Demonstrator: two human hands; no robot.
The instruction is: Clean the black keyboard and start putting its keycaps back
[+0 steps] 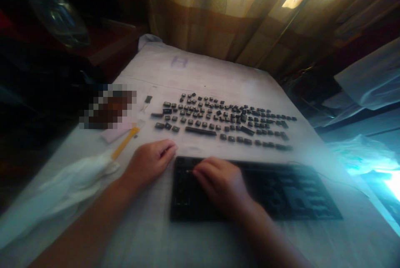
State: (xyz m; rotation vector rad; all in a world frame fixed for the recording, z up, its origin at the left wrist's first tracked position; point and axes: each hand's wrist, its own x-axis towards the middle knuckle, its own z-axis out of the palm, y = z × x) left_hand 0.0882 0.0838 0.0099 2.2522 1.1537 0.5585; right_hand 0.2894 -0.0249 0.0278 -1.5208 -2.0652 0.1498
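A black keyboard base (290, 195), its keys taken off, lies in front of me on a white cloth. Over its upper left part, my right hand (218, 178) is pinched, with a thin light tip poking out from the fingertips. Blur hides what that thin thing is. My left hand (153, 157) rests on the cloth just left of the keyboard's upper corner, fingers curled closed; whether anything is inside cannot be seen. Beyond the keyboard, loose black keycaps (215, 126) are spread in rough rows, with the long space bar (200, 131) in the nearest row.
Left of the keycaps lie a yellow stick-like thing (124, 143), a pink flat piece (117, 134) and a small dark item (148, 99). A whitish crumpled cloth or bag (68, 191) lies beside my left arm. A patterned curtain (212, 22) hangs behind the table.
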